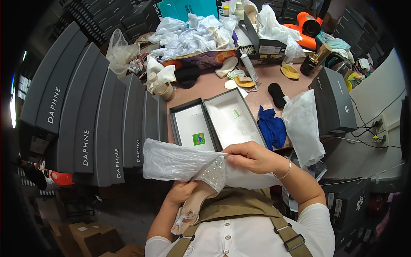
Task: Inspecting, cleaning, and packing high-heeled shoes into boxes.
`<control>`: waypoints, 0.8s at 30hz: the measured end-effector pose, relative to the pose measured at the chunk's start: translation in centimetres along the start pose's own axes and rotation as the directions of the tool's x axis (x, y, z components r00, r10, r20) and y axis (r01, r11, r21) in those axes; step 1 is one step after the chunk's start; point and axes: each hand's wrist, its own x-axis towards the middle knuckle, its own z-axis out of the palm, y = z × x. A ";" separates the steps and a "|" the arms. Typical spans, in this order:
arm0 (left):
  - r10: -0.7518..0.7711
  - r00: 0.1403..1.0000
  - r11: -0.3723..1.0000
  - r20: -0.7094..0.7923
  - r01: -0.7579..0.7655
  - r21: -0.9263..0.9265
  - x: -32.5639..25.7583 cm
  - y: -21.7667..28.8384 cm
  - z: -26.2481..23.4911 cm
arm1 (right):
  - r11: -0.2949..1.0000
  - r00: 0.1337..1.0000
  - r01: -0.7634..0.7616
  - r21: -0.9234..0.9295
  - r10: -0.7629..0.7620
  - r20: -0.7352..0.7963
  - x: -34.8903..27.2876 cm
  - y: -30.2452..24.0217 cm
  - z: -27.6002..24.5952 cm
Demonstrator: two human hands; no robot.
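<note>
My left hand (182, 192) is closed round a pale shoe (213, 173) with a glittery, stone-studded toe, held tilted over my lap. The heel end, with a clear strap or wrap on it, points down toward my body. A thin white wrapping sheet or bag (169, 162) stretches behind and over the toe. Pinched between the fingers of my right hand (250, 157) is the edge of this wrapping, just right of the toe. Ahead of both hands an open grey shoebox (231, 113) lies on the table, its interior white, with a small green card (198, 138) in the left part.
Grey shoeboxes (72, 124) stand in a tall row at the left; another box (333, 100) stands at the right. A blue cloth (272, 127), a white bag (304, 126) and a black pad (276, 95) lie right of the open box. Crumpled white wrapping (192, 34) fills a container behind.
</note>
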 end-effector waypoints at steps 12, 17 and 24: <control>-0.002 0.999 0.961 -0.046 0.015 0.275 -0.7 -0.5 -0.9 | 0.996 0.999 -0.024 -0.086 0.021 -0.035 0.9 1.2 -0.2; 0.247 0.968 0.455 0.034 -0.147 0.878 2.3 4.6 -0.1 | 0.987 0.989 0.142 -0.073 -0.144 -0.021 2.5 3.2 -2.7; 0.137 0.990 0.887 -0.046 -0.102 0.450 5.4 4.6 1.6 | 0.699 0.870 0.479 -0.531 -0.457 0.185 5.8 -1.9 0.0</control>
